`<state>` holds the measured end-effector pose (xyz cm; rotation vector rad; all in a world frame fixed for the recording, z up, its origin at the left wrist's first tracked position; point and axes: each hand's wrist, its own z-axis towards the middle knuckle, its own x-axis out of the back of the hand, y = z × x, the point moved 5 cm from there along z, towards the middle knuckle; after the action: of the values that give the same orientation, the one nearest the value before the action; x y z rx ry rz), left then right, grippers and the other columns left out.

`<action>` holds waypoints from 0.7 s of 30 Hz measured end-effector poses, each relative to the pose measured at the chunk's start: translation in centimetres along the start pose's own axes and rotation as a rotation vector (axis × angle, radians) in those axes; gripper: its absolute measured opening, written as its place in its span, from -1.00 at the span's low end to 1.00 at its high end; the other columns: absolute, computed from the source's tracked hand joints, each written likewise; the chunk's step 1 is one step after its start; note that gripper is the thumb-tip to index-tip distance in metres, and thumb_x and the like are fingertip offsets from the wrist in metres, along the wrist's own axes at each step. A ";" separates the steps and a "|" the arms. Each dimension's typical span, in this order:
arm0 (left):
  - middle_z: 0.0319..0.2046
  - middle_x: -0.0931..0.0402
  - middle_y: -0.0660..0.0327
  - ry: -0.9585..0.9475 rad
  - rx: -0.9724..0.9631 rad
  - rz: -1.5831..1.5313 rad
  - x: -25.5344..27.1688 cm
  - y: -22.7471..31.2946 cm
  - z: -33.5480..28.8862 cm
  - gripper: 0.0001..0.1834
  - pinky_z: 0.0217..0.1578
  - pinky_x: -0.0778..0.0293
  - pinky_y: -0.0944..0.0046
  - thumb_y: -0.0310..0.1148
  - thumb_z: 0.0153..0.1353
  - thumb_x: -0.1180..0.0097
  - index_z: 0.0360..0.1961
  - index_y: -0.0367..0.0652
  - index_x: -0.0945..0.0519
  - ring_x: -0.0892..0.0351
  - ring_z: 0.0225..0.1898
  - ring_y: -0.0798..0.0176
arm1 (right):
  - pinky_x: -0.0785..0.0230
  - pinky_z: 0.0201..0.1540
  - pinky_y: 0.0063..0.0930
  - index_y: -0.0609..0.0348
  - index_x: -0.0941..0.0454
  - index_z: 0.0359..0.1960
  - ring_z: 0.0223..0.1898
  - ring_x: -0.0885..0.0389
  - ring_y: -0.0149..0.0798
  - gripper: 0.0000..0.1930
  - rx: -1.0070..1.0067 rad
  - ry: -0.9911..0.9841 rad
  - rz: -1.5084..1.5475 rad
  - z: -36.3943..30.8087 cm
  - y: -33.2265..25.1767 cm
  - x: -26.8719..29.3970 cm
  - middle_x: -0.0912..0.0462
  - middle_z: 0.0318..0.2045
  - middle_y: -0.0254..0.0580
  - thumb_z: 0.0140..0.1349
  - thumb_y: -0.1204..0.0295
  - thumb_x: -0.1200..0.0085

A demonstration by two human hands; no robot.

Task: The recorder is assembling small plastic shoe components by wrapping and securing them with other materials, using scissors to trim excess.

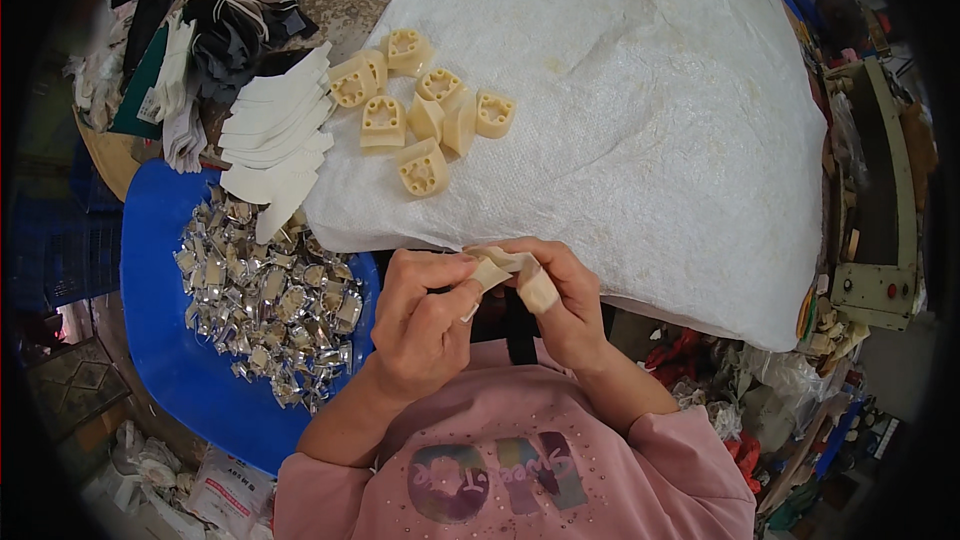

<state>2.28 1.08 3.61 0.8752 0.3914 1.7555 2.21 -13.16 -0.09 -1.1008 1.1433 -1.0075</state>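
Observation:
Close to my body, below the near edge of a white woven sack, both hands work on one cream piece. My left hand (425, 320) is closed, its thumb and fingertips pinching a pale strip (490, 273). My right hand (568, 305) curls around a rounded cream piece (538, 292) that looks like a shoe heel block. The strip runs toward this piece, but fingers hide where they meet. Several loose cream heel blocks (422, 172) with holes in their ends lie on the white sack (640, 160), beyond my hands and to the left.
A blue tub (160, 340) at my left holds a heap of shiny silver-wrapped pieces (275, 300). Fanned white cut pieces (275, 130) overhang its far rim, beside dark and white cut material (225, 45). A greenish metal frame (875, 290) stands at the far right.

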 end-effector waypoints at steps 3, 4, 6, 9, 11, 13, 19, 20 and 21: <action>-0.36 -0.48 0.05 -0.013 -0.004 -0.022 -0.3 0.2 -0.1 -0.77 -0.48 -0.38 0.26 -0.71 -0.17 -0.21 -0.42 -0.31 -0.50 -0.48 -0.43 0.13 | -0.38 -0.16 -0.57 0.32 -0.47 -0.05 -0.22 -0.54 -0.38 -0.75 -0.064 0.019 -0.016 -0.7 0.9 1.1 -0.59 -0.21 -0.14 0.33 0.47 0.15; -0.36 -0.47 0.06 -0.036 -0.007 -0.011 -0.4 0.2 -0.2 -0.76 -0.50 -0.36 0.27 -0.72 -0.19 -0.20 -0.42 -0.31 -0.50 -0.47 -0.44 0.13 | -0.39 -0.15 -0.57 0.33 -0.46 -0.06 -0.23 -0.54 -0.38 -0.75 -0.154 0.041 0.073 -0.9 1.5 1.4 -0.60 -0.22 -0.14 0.34 0.46 0.15; -0.38 -0.46 0.07 -0.062 -0.042 0.036 -0.4 0.2 -0.1 -0.76 -0.52 -0.34 0.27 -0.71 -0.19 -0.20 -0.43 -0.31 -0.50 -0.46 -0.45 0.15 | -0.40 -0.17 -0.56 0.33 -0.47 -0.07 -0.24 -0.55 -0.39 -0.76 -0.135 0.046 0.118 -0.8 0.9 0.9 -0.61 -0.23 -0.15 0.34 0.46 0.16; -0.40 -0.44 0.08 -0.109 -0.076 0.108 -0.8 0.3 0.3 -0.77 -0.55 -0.29 0.28 -0.70 -0.20 -0.18 -0.44 -0.31 -0.48 -0.42 -0.48 0.17 | -0.43 -0.18 -0.54 0.32 -0.47 -0.10 -0.25 -0.58 -0.39 -0.77 -0.117 0.061 0.173 -0.4 -0.1 0.1 -0.62 -0.26 -0.16 0.34 0.45 0.16; -0.41 -0.42 0.08 -0.130 -0.074 0.131 -1.0 0.3 0.3 -0.78 -0.56 -0.27 0.28 -0.69 -0.20 -0.18 -0.44 -0.32 -0.47 -0.40 -0.50 0.18 | -0.43 -0.19 -0.53 0.32 -0.48 -0.11 -0.26 -0.59 -0.39 -0.77 -0.118 0.072 0.182 -0.1 -0.3 0.1 -0.63 -0.28 -0.16 0.34 0.45 0.16; -0.43 -0.40 0.08 -0.136 -0.081 0.208 -1.2 0.5 0.0 -0.81 -0.55 -0.27 0.27 -0.67 -0.17 -0.16 -0.46 -0.32 -0.46 -0.37 -0.52 0.18 | -0.44 -0.18 -0.49 0.33 -0.47 -0.12 -0.25 -0.61 -0.35 -0.77 -0.081 0.001 -0.059 0.1 -0.6 -0.1 -0.63 -0.29 -0.13 0.33 0.44 0.15; -0.39 -0.43 0.04 -0.159 0.044 0.059 -1.1 -0.4 0.3 -0.78 -0.51 -0.35 0.24 -0.74 -0.15 -0.16 -0.45 -0.31 -0.45 -0.42 -0.48 0.14 | -0.42 -0.17 -0.41 0.31 -0.49 -0.17 -0.24 -0.60 -0.31 -0.74 -0.027 -0.090 -0.337 0.7 -1.1 0.3 -0.63 -0.27 -0.12 0.35 0.36 0.17; -0.39 -0.43 0.04 -0.159 0.043 0.060 -0.9 -0.4 0.3 -0.78 -0.51 -0.35 0.24 -0.74 -0.15 -0.16 -0.45 -0.31 -0.45 -0.42 -0.48 0.14 | -0.42 -0.17 -0.41 0.31 -0.49 -0.17 -0.24 -0.60 -0.31 -0.74 -0.026 -0.089 -0.336 0.9 -1.2 0.6 -0.63 -0.27 -0.12 0.35 0.36 0.17; -0.36 -0.45 0.03 -0.120 0.132 -0.032 -0.5 -0.7 0.3 -0.78 -0.46 -0.40 0.26 -0.75 -0.13 -0.17 -0.45 -0.30 -0.44 -0.47 -0.43 0.12 | -0.42 -0.15 -0.41 0.31 -0.48 -0.17 -0.23 -0.59 -0.30 -0.71 -0.077 -0.122 -0.135 1.2 -1.0 0.7 -0.61 -0.26 -0.11 0.36 0.31 0.17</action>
<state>3.04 0.80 3.17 1.0576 0.4439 1.6534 3.42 -13.92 0.88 -1.2973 1.0266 -0.9923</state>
